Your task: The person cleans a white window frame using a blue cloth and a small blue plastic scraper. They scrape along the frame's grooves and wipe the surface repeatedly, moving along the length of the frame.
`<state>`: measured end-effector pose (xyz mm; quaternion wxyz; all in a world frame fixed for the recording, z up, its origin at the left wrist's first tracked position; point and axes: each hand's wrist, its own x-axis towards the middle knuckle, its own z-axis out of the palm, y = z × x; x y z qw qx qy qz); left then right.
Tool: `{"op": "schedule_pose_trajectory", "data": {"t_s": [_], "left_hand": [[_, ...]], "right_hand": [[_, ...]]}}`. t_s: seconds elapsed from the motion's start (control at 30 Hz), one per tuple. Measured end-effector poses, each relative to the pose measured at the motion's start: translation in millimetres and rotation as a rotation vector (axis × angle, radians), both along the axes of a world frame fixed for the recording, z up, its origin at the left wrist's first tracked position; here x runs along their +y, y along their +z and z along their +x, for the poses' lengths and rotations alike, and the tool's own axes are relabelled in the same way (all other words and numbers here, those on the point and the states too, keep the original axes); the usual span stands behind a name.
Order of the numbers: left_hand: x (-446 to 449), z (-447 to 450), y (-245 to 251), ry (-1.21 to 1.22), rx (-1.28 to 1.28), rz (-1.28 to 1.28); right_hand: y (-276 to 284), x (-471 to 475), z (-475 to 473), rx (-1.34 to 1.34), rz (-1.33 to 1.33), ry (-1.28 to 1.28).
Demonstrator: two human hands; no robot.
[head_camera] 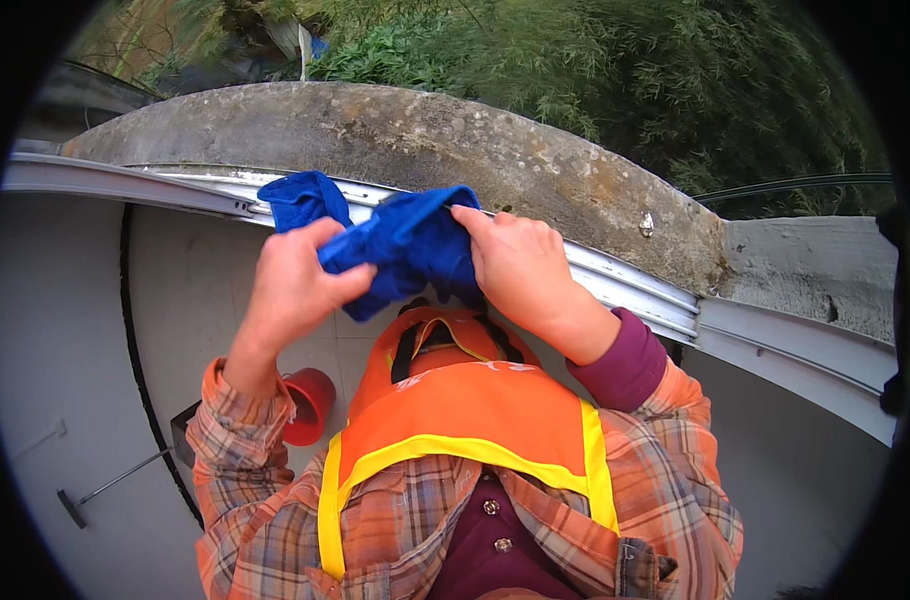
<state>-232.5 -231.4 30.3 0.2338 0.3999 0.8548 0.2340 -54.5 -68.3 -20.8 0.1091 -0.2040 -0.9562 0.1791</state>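
A blue cloth [417, 240] hangs bunched between my two hands, above the inner edge of a white metal window track [612, 285]. My left hand [294, 281] grips its left part, with the thumb pointing right and a flap of cloth rising behind the fingers. My right hand [522, 270] holds the upper right edge, index finger laid along the cloth. Part of the cloth droops toward the floor, in front of my orange apron [462, 397] with yellow trim. The left hand looks slightly blurred.
Beyond the track runs a weathered concrete ledge [425, 139], with shrubs [575, 67] outside. A red bucket [309, 405] stands on the tiled floor [192, 300] by my left arm. Further left is a long-handled squeegee-like tool [125, 480]. A window frame rail [125, 180] lies at left.
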Motion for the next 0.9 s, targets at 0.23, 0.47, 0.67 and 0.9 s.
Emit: {"op": "schedule_pose_trajectory", "data": {"t_s": [0.23,0.47,0.67,0.9], "left_hand": [[-23,7,-39,-0.030,0.016,0.388],[-42,-43,-49,-0.106,-0.086,0.448],[-42,-77,-54,-0.381,-0.283,0.472],[-36,-85,-57,-0.453,-0.358,0.466]], "right_hand": [[8,-25,4,-0.165,0.043,-0.103],[-15,-53,-94,0.034,-0.005,0.011],[24,-51,-39,-0.137,0.055,-0.204],[1,-71,-85,-0.069,-0.015,-0.123]]}}
